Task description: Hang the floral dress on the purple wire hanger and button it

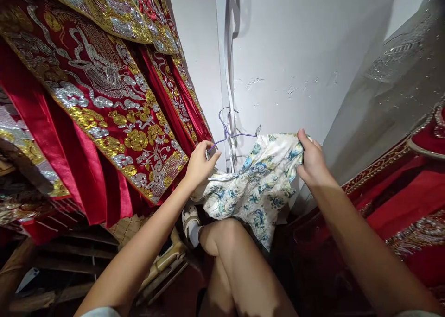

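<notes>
Your left hand (200,161) pinches the purple wire hanger (229,130) by its left end. Your right hand (312,159) grips the top right edge of the floral dress (255,182), bunched between both hands above your knee (225,238), beside red embroidered robes (104,99).

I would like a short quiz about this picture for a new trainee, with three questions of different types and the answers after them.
1. True or false: the left hand grips one arm of the purple wire hanger.
2. What does the right hand hold?
A. a red embroidered robe
B. the upper edge of the white floral garment
C. a white shoe
3. Fill in: the heavy garments at the left are red with gold and ______ embroidery.

Key
1. True.
2. B: the fingers pinch the blue-flowered cloth at its top corner.
3. Silver.
</notes>
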Available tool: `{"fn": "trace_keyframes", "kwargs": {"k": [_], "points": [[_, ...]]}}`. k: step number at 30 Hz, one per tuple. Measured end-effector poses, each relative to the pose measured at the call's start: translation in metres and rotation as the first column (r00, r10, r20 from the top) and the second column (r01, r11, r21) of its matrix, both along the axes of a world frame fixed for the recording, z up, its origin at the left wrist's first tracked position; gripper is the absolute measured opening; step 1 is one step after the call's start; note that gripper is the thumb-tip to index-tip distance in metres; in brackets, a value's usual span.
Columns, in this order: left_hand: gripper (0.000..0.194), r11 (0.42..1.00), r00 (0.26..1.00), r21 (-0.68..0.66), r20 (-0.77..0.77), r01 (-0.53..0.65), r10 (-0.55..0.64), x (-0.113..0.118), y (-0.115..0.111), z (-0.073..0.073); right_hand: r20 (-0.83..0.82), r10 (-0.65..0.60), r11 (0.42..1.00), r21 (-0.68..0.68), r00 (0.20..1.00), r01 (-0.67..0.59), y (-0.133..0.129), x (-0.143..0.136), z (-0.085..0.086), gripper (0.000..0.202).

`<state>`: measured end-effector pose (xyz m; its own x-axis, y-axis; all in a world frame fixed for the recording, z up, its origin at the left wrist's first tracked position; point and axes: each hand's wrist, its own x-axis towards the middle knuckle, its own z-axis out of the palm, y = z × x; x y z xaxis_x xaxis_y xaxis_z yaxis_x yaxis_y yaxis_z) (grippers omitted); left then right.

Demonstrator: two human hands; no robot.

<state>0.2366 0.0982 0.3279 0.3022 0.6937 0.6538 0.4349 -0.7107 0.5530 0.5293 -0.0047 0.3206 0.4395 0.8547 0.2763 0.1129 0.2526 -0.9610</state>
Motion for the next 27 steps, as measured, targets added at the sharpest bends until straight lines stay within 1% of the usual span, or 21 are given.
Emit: {"fn": "trace_keyframes", "kwargs": {"k": [3, 4, 6, 8, 9, 10, 12, 13, 14, 15, 16, 17, 18, 19, 20, 21, 23, 24, 25, 26, 27], "points": [[0.014, 0.997, 0.993, -0.053, 0.1, -0.053, 0.058, 0.006, 0.008, -0.003, -0.107, -0.146, 0.984, 0.088, 0.984, 0.155, -0.008, -0.021, 0.021, 0.073], [0.014, 0.996, 0.987, -0.055, 0.141, -0.066, 0.073, 0.009, 0.012, -0.002, -0.122, -0.133, 0.984, 0.1, 0.984, 0.145, -0.011, -0.03, 0.028, 0.072], [0.012, 0.995, 0.975, -0.032, 0.202, -0.091, 0.096, 0.017, 0.022, 0.003, -0.098, -0.009, 0.992, 0.123, 0.995, 0.021, -0.02, -0.048, 0.041, 0.069], [0.015, 0.993, 0.957, -0.045, 0.265, -0.106, 0.114, 0.024, 0.032, 0.009, -0.002, 0.216, 0.965, 0.15, 0.976, -0.213, -0.03, -0.062, 0.051, 0.069], [0.017, 0.993, 0.944, -0.071, 0.31, -0.096, 0.113, 0.026, 0.035, 0.012, 0.06, 0.354, 0.921, 0.152, 0.933, -0.359, -0.037, -0.068, 0.054, 0.071], [0.021, 0.992, 0.928, -0.105, 0.36, -0.067, 0.101, 0.028, 0.037, 0.014, 0.122, 0.493, 0.85, 0.141, 0.861, -0.507, -0.044, -0.074, 0.055, 0.073], [0.031, 0.986, 0.886, -0.163, 0.461, 0.036, 0.044, 0.03, 0.034, 0.013, 0.21, 0.714, 0.665, 0.094, 0.668, -0.74, -0.06, -0.083, 0.047, 0.078], [0.036, 0.981, 0.864, -0.169, 0.504, 0.092, 0.005, 0.03, 0.028, 0.01, 0.238, 0.765, 0.602, 0.066, 0.599, -0.796, -0.067, -0.086, 0.038, 0.079], [0.042, 0.978, 0.843, -0.158, 0.538, 0.139, -0.033, 0.03, 0.019, 0.007, 0.264, 0.772, 0.591, 0.038, 0.578, -0.806, -0.071, -0.088, 0.027, 0.077], [0.047, 0.974, 0.817, -0.14, 0.573, 0.177, -0.066, 0.03, 0.008, 0.003, 0.287, 0.73, 0.642, 0.022, 0.62, -0.767, -0.073, -0.089, 0.014, 0.073], [0.053, 0.968, 0.788, -0.126, 0.607, 0.217, -0.098, 0.031, -0.005, 0.0, 0.307, 0.639, 0.738, 0.018, 0.706, -0.675, -0.072, -0.088, 0.0, 0.069], [0.059, 0.955, 0.752, -0.123, 0.646, 0.271, -0.13, 0.031, -0.019, -0.003, 0.322, 0.506, 0.841, 0.022, 0.8, -0.541, -0.068, -0.086, -0.015, 0.068], [0.065, 0.929, 0.708, -0.139, 0.688, 0.344, -0.16, 0.032, -0.034, -0.004, 0.319, 0.358, 0.921, 0.035, 0.878, -0.388, -0.062, -0.083, -0.03, 0.067], [0.07, 0.886, 0.666, -0.17, 0.723, 0.432, -0.186, 0.034, -0.049, -0.005, 0.307, 0.233, 0.966, 0.039, 0.923, -0.257, -0.055, -0.08, -0.045, 0.067], [0.073, 0.827, 0.624, -0.209, 0.755, 0.521, -0.202, 0.035, -0.062, -0.005, 0.286, 0.173, 0.982, 0.025, 0.943, -0.187, -0.049, -0.076, -0.058, 0.064], [0.074, 0.756, 0.588, -0.249, 0.78, 0.605, -0.215, 0.036, -0.074, -0.004, 0.249, 0.159, 0.986, 0.003, 0.955, -0.165, -0.045, -0.073, -0.071, 0.058], [0.069, 0.616, 0.53, -0.299, 0.816, 0.729, -0.232, 0.039, -0.089, -0.004, 0.119, 0.214, 0.976, -0.054, 0.97, -0.209, -0.045, -0.065, -0.091, 0.044], [0.064, 0.56, 0.508, -0.307, 0.825, 0.77, -0.246, 0.04, -0.091, -0.006, 0.028, 0.238, 0.969, -0.078, 0.971, -0.235, -0.049, -0.061, -0.098, 0.04], [0.057, 0.518, 0.499, -0.313, 0.823, 0.796, -0.27, 0.041, -0.091, -0.01, -0.065, 0.229, 0.968, -0.091, 0.971, -0.235, -0.054, -0.055, -0.104, 0.038], [0.049, 0.494, 0.512, -0.329, 0.806, 0.805, -0.298, 0.041, -0.089, -0.016, -0.147, 0.182, 0.976, -0.09, 0.972, -0.196, -0.06, -0.049, -0.107, 0.037], [0.044, 0.507, 0.56, -0.366, 0.77, 0.78, -0.307, 0.042, -0.084, -0.023, -0.21, 0.104, 0.99, -0.074, 0.972, -0.122, -0.064, -0.041, -0.108, 0.036]]}}
